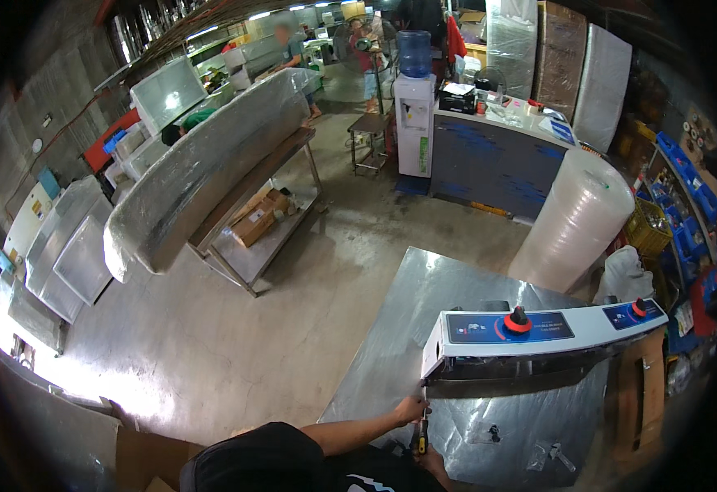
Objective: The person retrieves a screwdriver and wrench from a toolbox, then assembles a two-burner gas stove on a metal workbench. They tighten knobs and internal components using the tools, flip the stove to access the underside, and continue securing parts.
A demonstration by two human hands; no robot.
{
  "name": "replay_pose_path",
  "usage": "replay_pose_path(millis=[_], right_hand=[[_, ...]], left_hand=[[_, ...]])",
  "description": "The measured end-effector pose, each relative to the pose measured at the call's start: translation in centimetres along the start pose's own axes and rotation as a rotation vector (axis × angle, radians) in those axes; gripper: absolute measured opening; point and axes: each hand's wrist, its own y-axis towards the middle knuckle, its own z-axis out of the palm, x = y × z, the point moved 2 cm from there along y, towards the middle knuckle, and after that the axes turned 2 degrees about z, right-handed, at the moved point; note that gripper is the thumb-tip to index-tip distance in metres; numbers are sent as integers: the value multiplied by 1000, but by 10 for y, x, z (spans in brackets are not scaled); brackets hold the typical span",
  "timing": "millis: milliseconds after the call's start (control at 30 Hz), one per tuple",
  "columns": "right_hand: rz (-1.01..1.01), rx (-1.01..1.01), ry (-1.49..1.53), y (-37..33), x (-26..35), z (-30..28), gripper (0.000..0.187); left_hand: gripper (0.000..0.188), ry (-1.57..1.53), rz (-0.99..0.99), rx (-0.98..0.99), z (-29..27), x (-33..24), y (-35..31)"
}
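Observation:
A screwdriver (421,438) with a yellow and black handle points up at the lower left end of a white control panel housing (436,348). My right hand (434,465) is wrapped round its handle, partly cut off by my body. Closer to the tip, my left hand (410,409) pinches at the thin shaft. The long housing has blue label plates and two black knobs with red rings, a nearer knob (518,321) and a farther knob (639,307). It rests on a metal-topped table (375,353). Whether a screw sits at the tip is too small to tell.
Small dark parts (494,433) and a clear plastic bag (557,457) lie on the tabletop. Behind it stands a bubble wrap roll (576,213). Cardboard (639,394) leans at the right. Farther off are a wrapped long panel on a bench (252,238), a water dispenser (414,123) and other people.

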Motion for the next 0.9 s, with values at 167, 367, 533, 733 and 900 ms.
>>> replay_pose_path(millis=[167, 367, 533, 733, 900], right_hand=[[-151, -80, -189, -1, -1, -4, 36], [229, 393, 1283, 39, -55, 5, 29], [-71, 218, 354, 31, -46, -1, 38], [60, 167, 544, -4, 9, -1, 41], [-193, 45, -211, -10, 10, -9, 28]], left_hand=[[34, 62, 95, -11, -3, 7, 9], [37, 162, 85, -93, -4, -6, -2], [40, 317, 70, -150, -4, -18, -14], [38, -54, 24, -28, 2, 0, 1], [34, 105, 90, -27, 0, 7, 12]])
